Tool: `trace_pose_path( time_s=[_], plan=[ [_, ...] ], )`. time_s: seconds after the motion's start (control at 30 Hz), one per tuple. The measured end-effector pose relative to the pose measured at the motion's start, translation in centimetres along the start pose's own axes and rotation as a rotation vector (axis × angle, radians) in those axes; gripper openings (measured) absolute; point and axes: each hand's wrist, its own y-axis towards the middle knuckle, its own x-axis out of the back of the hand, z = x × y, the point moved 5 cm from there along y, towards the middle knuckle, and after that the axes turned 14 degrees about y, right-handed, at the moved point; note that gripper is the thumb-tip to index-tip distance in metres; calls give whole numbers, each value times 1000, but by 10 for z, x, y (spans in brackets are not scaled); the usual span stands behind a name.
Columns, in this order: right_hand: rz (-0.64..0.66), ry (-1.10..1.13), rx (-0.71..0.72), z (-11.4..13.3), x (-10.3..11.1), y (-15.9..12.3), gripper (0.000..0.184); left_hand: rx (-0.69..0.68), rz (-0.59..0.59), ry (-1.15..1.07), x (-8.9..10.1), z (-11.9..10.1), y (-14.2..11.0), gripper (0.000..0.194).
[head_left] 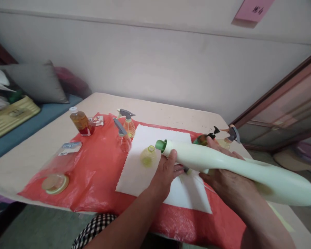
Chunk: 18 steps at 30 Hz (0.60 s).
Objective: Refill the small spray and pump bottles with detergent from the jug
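Both my hands hold a long pale green plastic container (pixel 243 167), tilted sideways, with a darker green spout (pixel 160 145) in its mouth at the left end. My left hand (pixel 166 173) grips it near the neck, thumb on the side and fingers underneath. Around its middle my right hand (pixel 223 180) is wrapped, fingertips showing over the top. Just left of the spout stands a round clear yellowish bottle (pixel 148 157), uncapped, with a little yellow-green stuff low in it. It rests on a white sheet (pixel 160 136). The container's underside is partly hidden.
Two spray bottles (pixel 129 126) (pixel 123 140) stand left of the sheet, and another spray bottle (pixel 225 142) and a black-pump bottle (pixel 202 139) behind my right hand. A bottle of amber liquid (pixel 81 121) and a round lidded tub (pixel 55 183) are farther left. Red plastic (pixel 98 166) covers the table.
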Motion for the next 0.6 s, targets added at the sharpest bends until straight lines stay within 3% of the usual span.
trace_pose_path(
  time_s=[0.2,0.43,0.6],
  plan=[
    [42,-100,-2,6,2,3,75,6,36,-96,-1,2,1,67],
    [40,-144,1,16,2,6,70,19,0,-167,0,2,2,66],
    [33,-152,32,18,2,7,74,38,7,-222,1,3,2,67]
  ],
)
